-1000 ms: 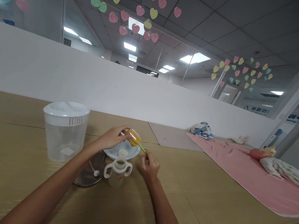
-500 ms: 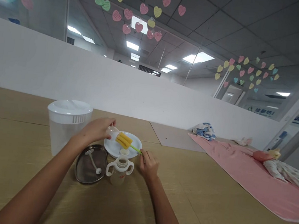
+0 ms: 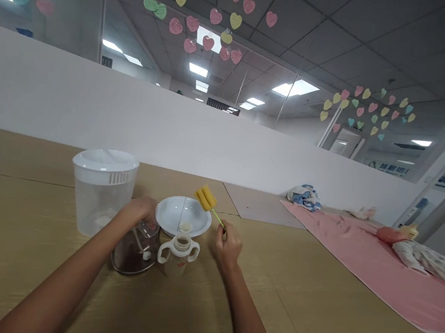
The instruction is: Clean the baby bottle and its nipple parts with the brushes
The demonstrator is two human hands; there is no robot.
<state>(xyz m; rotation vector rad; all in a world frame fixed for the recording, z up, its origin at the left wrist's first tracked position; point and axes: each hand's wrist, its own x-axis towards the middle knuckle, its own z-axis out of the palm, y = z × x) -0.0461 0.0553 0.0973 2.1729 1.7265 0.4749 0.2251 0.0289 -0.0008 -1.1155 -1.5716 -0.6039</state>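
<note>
My right hand [image 3: 228,246] pinches the thin green handle of a yellow sponge brush [image 3: 206,197], whose head is raised over the far rim of a white bowl [image 3: 169,216]. My left hand [image 3: 138,211] is curled around a small clear plastic cap [image 3: 148,228], low over a round metal dish [image 3: 125,262] that holds a small white-tipped stick. A handled baby bottle [image 3: 178,254] stands open-topped just in front of the bowl, between my hands. Left of my left hand stands a clear pitcher with a white lid [image 3: 102,191].
A pink mat [image 3: 375,262] covers the table's right side, with a baby doll [image 3: 416,248] lying on it and a blue-white cloth bundle [image 3: 303,194] at its far corner. A white partition wall [image 3: 170,129] runs behind the wooden table [image 3: 20,230].
The brush came out of the clear cap and rose to the right over the bowl. My left hand dropped with the cap toward the metal dish.
</note>
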